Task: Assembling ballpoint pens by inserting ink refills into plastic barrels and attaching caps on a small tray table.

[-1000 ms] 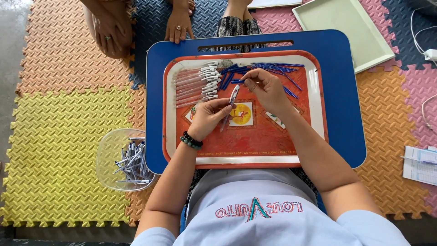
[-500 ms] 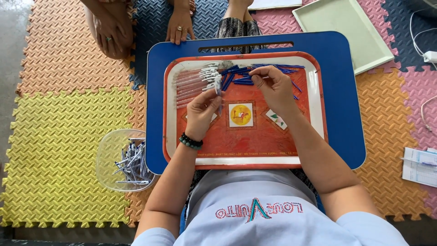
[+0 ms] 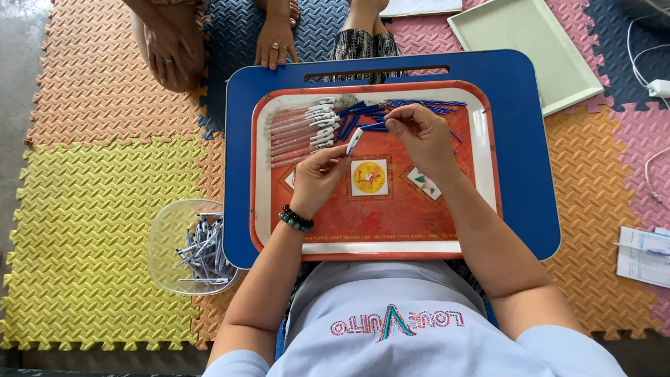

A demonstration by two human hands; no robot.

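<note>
My left hand point(image 3: 317, 178) holds a clear pen barrel with a white end point(image 3: 353, 142) above the orange tray point(image 3: 363, 230). My right hand point(image 3: 419, 136) pinches a thin blue refill point(image 3: 373, 128) whose tip points at the barrel. A row of clear pen barrels with white clips point(image 3: 301, 129) lies at the tray's upper left. A heap of blue refills point(image 3: 391, 110) lies along the tray's top edge, partly hidden by my right hand. The tray rests on a blue lap table point(image 3: 520, 167).
A clear plastic bowl point(image 3: 192, 248) with several assembled pens sits on the foam mat to my left. Another person's hands point(image 3: 276, 45) rest on the mat beyond the lap table. A pale green tray point(image 3: 527, 45) lies upper right, papers point(image 3: 642, 255) at right.
My left hand went up to the row of barrels and came back toward the tray's middle with a barrel. My right hand rose to the refill heap and now holds a refill.
</note>
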